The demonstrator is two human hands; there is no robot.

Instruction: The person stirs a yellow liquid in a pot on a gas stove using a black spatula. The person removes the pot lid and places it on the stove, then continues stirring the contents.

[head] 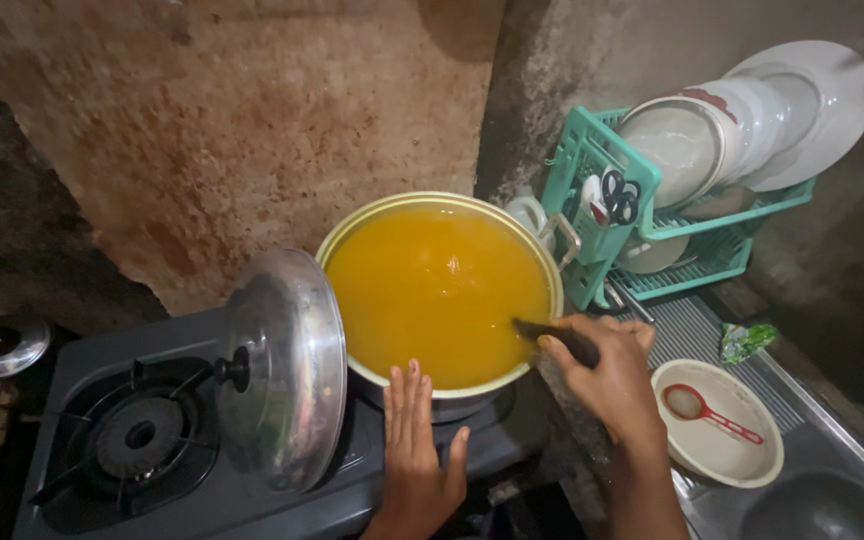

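Orange-yellow liquid fills a wide pot [439, 290] on the stove's right burner.
Right hand [607, 375] is nearer, its fingers closed round a dark handle [552, 337] that slants up-left over the near-right rim into the liquid. Left hand [417, 450] rests flat, fingers spread, holding nothing, against the pot's near wall. A steel lid [287, 370] leans at the pot's left.

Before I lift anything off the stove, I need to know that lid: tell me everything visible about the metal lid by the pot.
The metal lid is round, domed and shiny, likely steel or aluminium, with a dark knob at its centre facing left. It stands tilted on edge on the dark gas stove, between the bare burner and the pot of yellow liquid, seemingly leaning against the pot. Neither hand touches it.
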